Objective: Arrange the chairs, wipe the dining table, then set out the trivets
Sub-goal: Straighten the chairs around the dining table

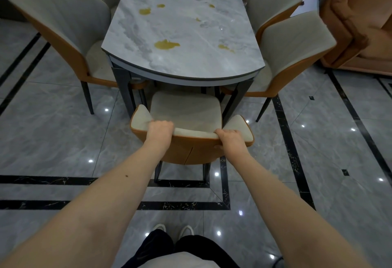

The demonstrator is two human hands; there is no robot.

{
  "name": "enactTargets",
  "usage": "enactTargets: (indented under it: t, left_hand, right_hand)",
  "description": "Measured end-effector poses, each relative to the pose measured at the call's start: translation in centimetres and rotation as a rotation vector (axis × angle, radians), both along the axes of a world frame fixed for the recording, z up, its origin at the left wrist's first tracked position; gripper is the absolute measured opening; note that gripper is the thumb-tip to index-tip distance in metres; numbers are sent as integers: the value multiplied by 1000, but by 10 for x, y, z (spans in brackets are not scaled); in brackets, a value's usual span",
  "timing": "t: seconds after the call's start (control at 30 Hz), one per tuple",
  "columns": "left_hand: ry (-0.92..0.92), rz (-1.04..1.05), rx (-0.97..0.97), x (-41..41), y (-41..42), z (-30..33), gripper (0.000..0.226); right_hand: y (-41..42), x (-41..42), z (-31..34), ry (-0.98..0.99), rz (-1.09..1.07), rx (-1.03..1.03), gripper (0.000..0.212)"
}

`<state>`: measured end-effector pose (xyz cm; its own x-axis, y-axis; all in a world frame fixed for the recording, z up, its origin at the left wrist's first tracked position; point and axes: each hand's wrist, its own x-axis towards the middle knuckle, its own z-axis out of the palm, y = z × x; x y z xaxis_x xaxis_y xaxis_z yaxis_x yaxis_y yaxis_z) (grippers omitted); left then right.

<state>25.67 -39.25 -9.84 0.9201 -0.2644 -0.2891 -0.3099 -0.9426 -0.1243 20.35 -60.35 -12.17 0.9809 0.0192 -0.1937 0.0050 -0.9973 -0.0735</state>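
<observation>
**Chairs in hand, table not yet wiped**

You have the end chair (191, 119) by the top of its backrest: your left hand (160, 129) curls over the rim on one side, your right hand (230, 139) clamps the rim on the other, thumb against the orange back, the two hands set apart along the rail. Just beyond your knuckles the cushion reaches forward, its front edge tucked under the rounded end of the dining table (184, 64); the chair looks nearly home, though I cannot tell whether it wants one more push.

Further out from your left hand stands the left side chair (61, 24), angled away from the table, so it probably needs squaring up. Out past your right hand, two right side chairs (297, 43) sit close against the table edge.

So you are in the first stage only. The tabletop beyond carries yellow spills (166, 44) scattered along its length, so wiping is all ahead of you. No cloth and no trivets are visible from here; you must fetch them before the last two stages can start
</observation>
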Motion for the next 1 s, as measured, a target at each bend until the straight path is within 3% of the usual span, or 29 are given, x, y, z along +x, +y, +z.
enactTargets:
  t: [1.0]
  left_hand:
    - [25,-43,58,10,0,6,26]
  right_hand:
    - [-1,9,4,29,57,-33,35]
